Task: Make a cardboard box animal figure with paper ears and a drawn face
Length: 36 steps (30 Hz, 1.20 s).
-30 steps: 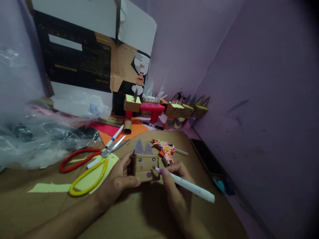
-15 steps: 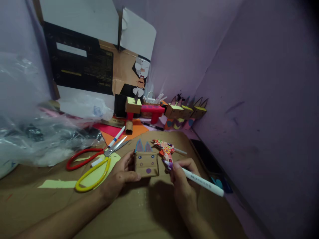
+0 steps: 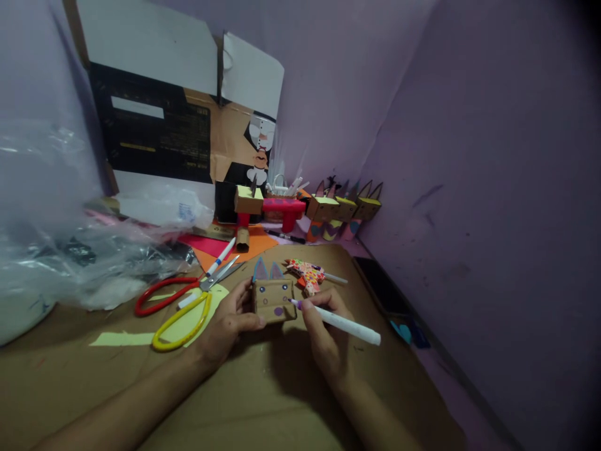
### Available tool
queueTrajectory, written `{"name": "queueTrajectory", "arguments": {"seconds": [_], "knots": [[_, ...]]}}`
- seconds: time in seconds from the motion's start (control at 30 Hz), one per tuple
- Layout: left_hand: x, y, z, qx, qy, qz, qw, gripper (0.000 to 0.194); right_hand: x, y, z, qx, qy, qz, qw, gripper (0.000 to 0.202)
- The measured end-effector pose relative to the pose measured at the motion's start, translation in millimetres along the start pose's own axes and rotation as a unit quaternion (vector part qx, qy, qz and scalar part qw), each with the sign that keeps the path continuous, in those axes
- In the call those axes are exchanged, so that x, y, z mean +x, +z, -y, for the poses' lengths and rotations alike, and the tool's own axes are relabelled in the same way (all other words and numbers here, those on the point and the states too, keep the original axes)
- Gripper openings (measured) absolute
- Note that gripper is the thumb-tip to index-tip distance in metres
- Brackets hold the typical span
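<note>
A small cardboard animal head (image 3: 273, 302) faces me, with blue-edged pointed ears, drawn eyes, two small rings and a purple spot. My left hand (image 3: 231, 322) grips it from its left side, thumb along the lower front edge. In my right hand (image 3: 328, 332) is a white marker (image 3: 350, 326), pinched like a pen. Its purple tip is close to the right edge of the cardboard face; I cannot tell whether it touches. Just behind the marker lies a glue gun (image 3: 306, 274) with a colourful floral pattern and a glue stick at its back.
Scissors (image 3: 182, 319) with red and yellow handles lie at left beside a capped marker (image 3: 221, 255) and yellow paper (image 3: 123, 339). Plastic bags (image 3: 56, 213) crowd the left. Several cardboard animals (image 3: 323, 208) stand at the back. A dark phone-like slab (image 3: 381, 285) lies by the right wall.
My right hand has moved left, bringing the marker tip to the cardboard head's right edge. My left hand still holds the head. The whole view has shifted slightly.
</note>
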<state>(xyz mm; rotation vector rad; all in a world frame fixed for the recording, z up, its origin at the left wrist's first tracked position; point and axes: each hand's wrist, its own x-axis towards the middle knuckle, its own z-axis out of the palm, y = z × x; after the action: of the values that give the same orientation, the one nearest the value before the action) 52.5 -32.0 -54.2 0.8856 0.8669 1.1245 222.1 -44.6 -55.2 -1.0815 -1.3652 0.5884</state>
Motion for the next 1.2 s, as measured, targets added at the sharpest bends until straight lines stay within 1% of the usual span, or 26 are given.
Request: {"name": "queueTrajectory", "arguments": {"seconds": [0.07,0.2,0.3,0.47,0.63,0.83,1.2], "knots": [[0.5,-1.3,-0.2,0.007,-0.005,0.006,1.0,0.069,1.1,0.9,1.1,-0.003,0.003,0.002,1.0,0.02],[2.3,-3.7,-0.1,0.007,-0.02,0.02,1.0,0.069,4.7,3.1,0.9,0.006,0.022,-0.016,1.0,0.02],[3.2,-4.5,-0.1,0.003,-0.025,0.024,0.999,0.069,5.8,4.4,-1.1,0.011,0.021,-0.013,1.0,0.02],[2.8,-4.2,0.5,-0.007,-0.024,0.025,0.999,0.069,3.6,5.2,-2.8,0.012,0.033,0.002,0.999,0.02],[2.3,-3.3,0.4,-0.006,-0.019,0.029,0.999,0.069,3.0,4.7,-0.7,0.001,0.033,-0.009,0.999,0.02],[2.0,-2.4,-1.5,0.002,-0.022,0.029,0.999,0.068,5.6,6.8,2.1,-0.009,0.027,-0.008,1.0,0.02],[3.5,-3.1,-1.4,-0.01,-0.019,0.039,0.999,0.069,2.6,7.5,-3.2,-0.008,0.036,-0.001,0.999,0.02]]}}
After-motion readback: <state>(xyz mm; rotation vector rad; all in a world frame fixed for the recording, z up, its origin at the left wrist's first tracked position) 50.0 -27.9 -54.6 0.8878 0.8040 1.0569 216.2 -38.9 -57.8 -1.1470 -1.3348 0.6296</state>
